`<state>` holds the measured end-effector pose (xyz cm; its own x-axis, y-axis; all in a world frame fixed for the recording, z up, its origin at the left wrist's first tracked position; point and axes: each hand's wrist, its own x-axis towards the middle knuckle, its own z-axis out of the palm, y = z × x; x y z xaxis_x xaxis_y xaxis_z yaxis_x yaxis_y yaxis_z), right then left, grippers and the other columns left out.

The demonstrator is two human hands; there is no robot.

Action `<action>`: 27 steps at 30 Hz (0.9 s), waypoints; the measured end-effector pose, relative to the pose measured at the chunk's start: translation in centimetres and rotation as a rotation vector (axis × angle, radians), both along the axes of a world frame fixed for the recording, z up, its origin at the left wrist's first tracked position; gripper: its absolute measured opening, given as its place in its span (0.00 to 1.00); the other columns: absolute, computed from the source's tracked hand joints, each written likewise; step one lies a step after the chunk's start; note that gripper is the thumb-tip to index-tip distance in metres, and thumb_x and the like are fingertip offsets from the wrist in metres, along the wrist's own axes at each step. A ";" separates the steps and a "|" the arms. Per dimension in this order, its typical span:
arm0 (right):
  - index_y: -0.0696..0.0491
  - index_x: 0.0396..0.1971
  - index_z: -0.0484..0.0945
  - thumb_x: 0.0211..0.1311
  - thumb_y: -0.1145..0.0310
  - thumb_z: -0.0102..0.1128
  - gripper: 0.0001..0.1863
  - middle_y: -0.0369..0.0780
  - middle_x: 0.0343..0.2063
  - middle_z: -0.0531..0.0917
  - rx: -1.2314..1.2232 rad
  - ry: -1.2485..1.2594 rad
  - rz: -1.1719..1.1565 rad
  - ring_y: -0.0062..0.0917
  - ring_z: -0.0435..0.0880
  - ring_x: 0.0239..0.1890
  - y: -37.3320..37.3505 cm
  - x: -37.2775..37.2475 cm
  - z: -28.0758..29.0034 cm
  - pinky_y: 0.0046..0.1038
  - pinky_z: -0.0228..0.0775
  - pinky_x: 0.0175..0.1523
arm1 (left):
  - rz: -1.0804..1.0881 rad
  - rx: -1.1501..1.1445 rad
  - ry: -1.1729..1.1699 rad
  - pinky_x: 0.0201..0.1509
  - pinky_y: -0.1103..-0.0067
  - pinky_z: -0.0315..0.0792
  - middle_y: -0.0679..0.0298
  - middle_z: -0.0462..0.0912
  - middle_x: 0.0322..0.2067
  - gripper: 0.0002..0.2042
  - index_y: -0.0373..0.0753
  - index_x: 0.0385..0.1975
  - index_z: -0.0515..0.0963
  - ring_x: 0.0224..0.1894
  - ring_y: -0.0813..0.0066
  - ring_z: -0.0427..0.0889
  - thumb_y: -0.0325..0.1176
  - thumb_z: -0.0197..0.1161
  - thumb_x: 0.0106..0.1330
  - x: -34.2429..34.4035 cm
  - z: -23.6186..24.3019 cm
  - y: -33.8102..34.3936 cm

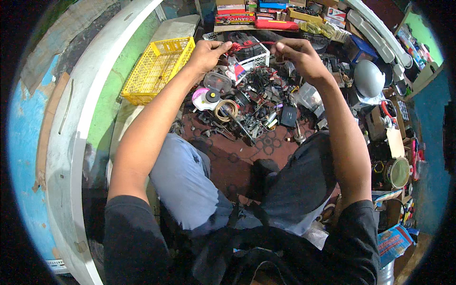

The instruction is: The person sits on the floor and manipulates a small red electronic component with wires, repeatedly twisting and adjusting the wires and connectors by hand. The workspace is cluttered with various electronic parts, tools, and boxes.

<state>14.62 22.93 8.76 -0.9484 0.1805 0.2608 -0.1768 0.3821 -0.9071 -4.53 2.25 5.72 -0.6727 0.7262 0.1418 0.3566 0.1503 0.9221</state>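
A red wire (259, 43) is drawn out between my two raised hands, above the far side of a heap of parts. My left hand (207, 56) is closed on its bunched end, pinching the small red coil between thumb and fingers. At the wire's other end my right hand (304, 58) is closed too, with thumb and forefinger together on it. Beneath the wire stands a white plastic basket (256, 61) with dark things in it. A clear plastic container (218, 81) and a white bottle with a black cap (211, 97) lie below my left hand.
Loose parts and cables (266, 85) cover the floor ahead. A yellow crate (156, 66) stands at the left, stacked boxes (235, 19) at the back. To the right are a grey rounded cover (369, 79) and an open tin (397, 173). My knees flank the reddish floor (228, 161).
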 end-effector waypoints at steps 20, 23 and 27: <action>0.57 0.46 0.80 0.60 0.60 0.62 0.19 0.42 0.34 0.85 0.438 -0.137 -0.232 0.25 0.81 0.36 3.7 0.6 -3.2 0.29 0.72 0.44 | -0.047 0.145 -0.381 0.35 0.79 0.76 0.63 0.82 0.31 0.13 0.34 0.38 0.80 0.28 0.78 0.79 0.39 0.58 0.69 0.2 0.5 -0.4; 0.52 0.51 0.78 0.59 0.57 0.64 0.23 0.46 0.35 0.85 0.216 -0.229 -0.212 0.29 0.83 0.38 2.3 -0.2 -4.0 0.32 0.73 0.47 | -0.142 0.156 -0.412 0.36 0.78 0.77 0.62 0.82 0.32 0.14 0.33 0.39 0.80 0.30 0.77 0.80 0.39 0.57 0.70 0.9 1.0 -0.3; 0.51 0.57 0.74 0.62 0.62 0.62 0.24 0.45 0.41 0.83 0.413 -0.089 -0.107 0.23 0.80 0.44 1.4 -0.8 -3.8 0.27 0.73 0.49 | -0.282 0.205 -0.495 0.40 0.76 0.78 0.62 0.82 0.34 0.14 0.33 0.42 0.79 0.35 0.75 0.81 0.39 0.56 0.70 1.2 1.2 0.0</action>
<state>13.86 24.34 4.93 -0.9522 0.1764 0.2494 -0.0443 0.7281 -0.6841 -3.38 2.28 6.96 -0.4803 0.8769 0.0164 -0.1222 -0.0855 0.9888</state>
